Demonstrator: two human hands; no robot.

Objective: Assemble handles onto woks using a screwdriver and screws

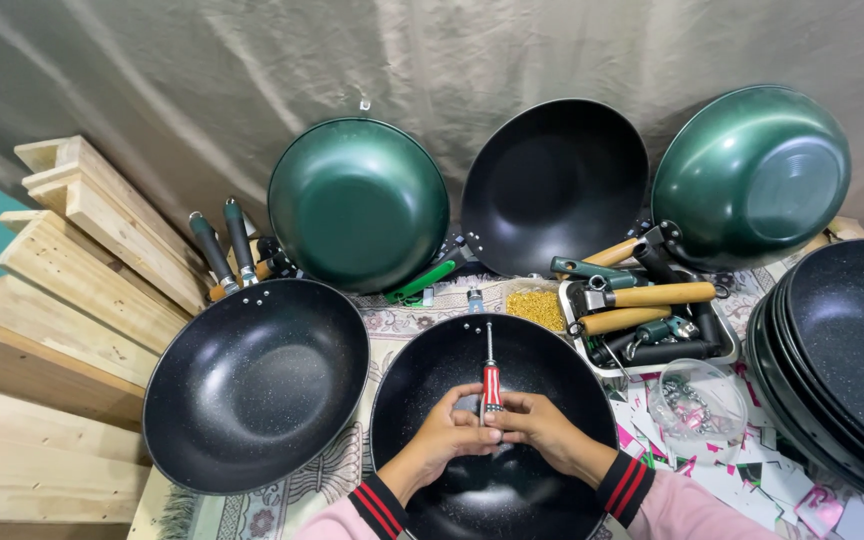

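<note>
A black speckled pan (422,380) lies in front of me on the patterned cloth. Over its middle my left hand (444,432) and my right hand (540,425) meet, both with fingers closed around a screwdriver (491,380) with a red, white-striped handle. Its metal shaft points away from me toward the pan's far rim, where small rivets show. Pink sleeves with dark, red-striped cuffs cover my wrists.
Another black pan (252,385) with handles lies to the left. Two green woks (357,200) (752,175) and a black wok (552,185) lean on the curtain. A tray of handles (642,310), a clear bowl (697,400), stacked pans (842,340), wooden planks (62,300).
</note>
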